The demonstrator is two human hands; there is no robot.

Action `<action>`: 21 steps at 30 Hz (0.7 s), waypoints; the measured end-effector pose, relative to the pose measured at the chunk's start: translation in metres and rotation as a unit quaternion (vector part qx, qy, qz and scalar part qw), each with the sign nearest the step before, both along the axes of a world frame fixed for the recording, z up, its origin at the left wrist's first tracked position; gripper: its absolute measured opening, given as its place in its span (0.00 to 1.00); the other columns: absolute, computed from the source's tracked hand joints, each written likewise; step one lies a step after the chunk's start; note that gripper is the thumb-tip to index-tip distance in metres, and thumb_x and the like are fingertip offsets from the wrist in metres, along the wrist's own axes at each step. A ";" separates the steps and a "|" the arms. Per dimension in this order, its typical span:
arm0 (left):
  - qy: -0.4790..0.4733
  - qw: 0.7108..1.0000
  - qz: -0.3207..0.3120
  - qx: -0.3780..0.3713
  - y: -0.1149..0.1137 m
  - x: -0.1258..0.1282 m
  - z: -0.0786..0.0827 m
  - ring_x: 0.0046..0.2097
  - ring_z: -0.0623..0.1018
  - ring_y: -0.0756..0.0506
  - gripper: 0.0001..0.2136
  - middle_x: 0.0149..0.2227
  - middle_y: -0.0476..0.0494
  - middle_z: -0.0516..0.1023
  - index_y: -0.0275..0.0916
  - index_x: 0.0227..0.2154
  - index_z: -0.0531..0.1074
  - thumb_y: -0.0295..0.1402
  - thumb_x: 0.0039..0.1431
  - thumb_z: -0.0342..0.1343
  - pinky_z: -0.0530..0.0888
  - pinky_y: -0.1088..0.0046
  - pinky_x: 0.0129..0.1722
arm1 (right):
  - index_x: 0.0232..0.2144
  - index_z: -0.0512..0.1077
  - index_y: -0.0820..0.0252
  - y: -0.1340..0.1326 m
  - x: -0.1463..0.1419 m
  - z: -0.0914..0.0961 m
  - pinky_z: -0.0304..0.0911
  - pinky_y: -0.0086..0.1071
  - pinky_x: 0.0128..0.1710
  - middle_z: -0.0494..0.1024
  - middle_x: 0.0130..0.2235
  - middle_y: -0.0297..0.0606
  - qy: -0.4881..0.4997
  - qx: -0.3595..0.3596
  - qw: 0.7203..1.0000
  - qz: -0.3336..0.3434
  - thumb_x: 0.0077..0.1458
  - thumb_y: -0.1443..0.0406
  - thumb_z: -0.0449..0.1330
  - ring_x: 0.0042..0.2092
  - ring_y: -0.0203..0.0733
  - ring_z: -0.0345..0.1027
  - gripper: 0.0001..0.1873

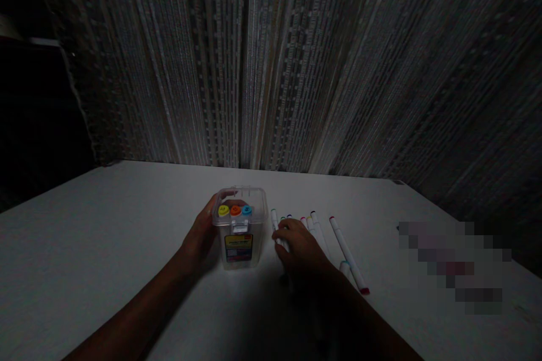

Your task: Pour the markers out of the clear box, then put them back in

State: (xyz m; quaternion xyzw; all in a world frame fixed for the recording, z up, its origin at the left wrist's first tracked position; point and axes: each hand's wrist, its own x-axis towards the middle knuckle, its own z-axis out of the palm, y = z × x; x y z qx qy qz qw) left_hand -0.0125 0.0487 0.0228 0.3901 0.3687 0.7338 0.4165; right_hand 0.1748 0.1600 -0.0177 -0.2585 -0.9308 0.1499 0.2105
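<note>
A clear plastic marker box (240,231) stands upright on the white table (105,237). Yellow, orange and blue marker caps show at its top. My left hand (202,234) wraps around the box's left side and steadies it. Just right of the box lies a row of several white markers (347,254) with coloured ends. My right hand (298,248) rests on the leftmost of them, its fingers curled over one marker (275,223) whose tip sticks out beyond the fingers.
A dark, vertically striped wall rises right behind the table. The scene is dim. A blurred-out patch covers the table's far right (453,268). To the left of the table lies a dark area.
</note>
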 end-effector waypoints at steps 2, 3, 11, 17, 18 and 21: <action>-0.002 1.000 0.007 0.000 -0.001 0.001 0.000 0.44 0.77 0.35 0.31 0.41 0.40 0.79 0.41 0.44 0.71 0.56 0.38 0.63 0.71 0.61 0.42 | 0.36 0.74 0.60 0.000 0.000 0.000 0.60 0.39 0.48 0.71 0.42 0.43 0.006 0.001 1.000 0.003 0.48 0.73 0.55 0.47 0.44 0.63 0.12; -0.002 1.000 0.014 -0.003 -0.001 0.001 0.001 0.44 0.77 0.35 0.31 0.41 0.40 0.79 0.41 0.43 0.71 0.56 0.38 0.63 0.71 0.61 0.43 | 0.36 0.74 0.60 0.000 0.000 0.000 0.60 0.39 0.49 0.72 0.42 0.43 0.008 0.002 1.000 0.003 0.48 0.73 0.55 0.47 0.44 0.63 0.13; 0.006 1.000 0.010 -0.013 -0.001 0.001 0.005 0.43 0.77 0.35 0.31 0.40 0.40 0.79 0.41 0.42 0.71 0.56 0.37 0.63 0.71 0.61 0.41 | 0.40 0.73 0.64 -0.003 -0.001 0.005 0.59 0.41 0.50 0.73 0.43 0.45 -0.006 -0.015 1.000 -0.005 0.48 0.71 0.57 0.49 0.45 0.62 0.14; 0.001 1.000 0.014 -0.012 0.001 -0.001 0.004 0.43 0.76 0.34 0.33 0.40 0.39 0.79 0.40 0.42 0.72 0.56 0.35 0.64 0.71 0.61 0.43 | 0.41 0.73 0.63 -0.005 -0.001 0.008 0.58 0.41 0.51 0.73 0.44 0.45 -0.011 -0.020 1.000 -0.008 0.48 0.70 0.58 0.49 0.46 0.62 0.14; -0.001 1.000 0.016 -0.011 0.001 0.000 0.004 0.43 0.76 0.34 0.33 0.40 0.39 0.79 0.40 0.42 0.72 0.56 0.35 0.64 0.71 0.61 0.43 | 0.41 0.73 0.63 -0.005 -0.002 0.008 0.58 0.41 0.51 0.73 0.44 0.45 -0.011 -0.022 1.000 -0.008 0.48 0.70 0.58 0.49 0.46 0.62 0.15; -0.002 0.999 0.031 -0.014 0.000 0.003 0.004 0.43 0.76 0.35 0.33 0.39 0.39 0.79 0.39 0.42 0.72 0.57 0.36 0.63 0.70 0.61 0.44 | 0.41 0.73 0.63 -0.005 -0.002 0.008 0.58 0.41 0.51 0.72 0.43 0.45 -0.019 -0.025 0.999 -0.009 0.48 0.69 0.59 0.49 0.46 0.62 0.15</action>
